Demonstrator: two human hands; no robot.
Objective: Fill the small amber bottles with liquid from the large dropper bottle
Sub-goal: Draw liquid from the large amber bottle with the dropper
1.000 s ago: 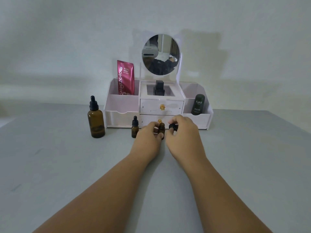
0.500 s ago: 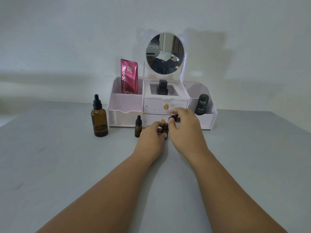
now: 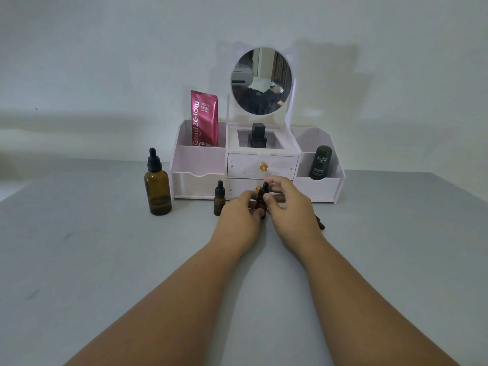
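Dropper cap [image 3: 264, 188] lifted | right hand [image 3: 289, 207] pinching | small bottle [image 3: 261, 204] seemingly in left hand [image 3: 239, 220]

showing grey table [image 3: 79, 260], off-white wall [image 3: 105, 48]. showing large dropper bottle [image 3: 158, 190] in amber glass with black dropper cap. showing small amber bottle [image 3: 219, 199], also black-capped. showing second small bottle [image 3: 262, 199] amber with black dropper top, mostly hidden between hands. showing pale pink-white organizer [image 3: 200, 165] with gold drawer knobs [image 3: 263, 167]. showing magenta sachet [image 3: 204, 118] with white and pink lettering. showing dark green tube [image 3: 320, 162] with white text. showing black square bottle [image 3: 257, 136] in middle compartment. showing round mirror [image 3: 262, 81] reflecting dark and white shapes.
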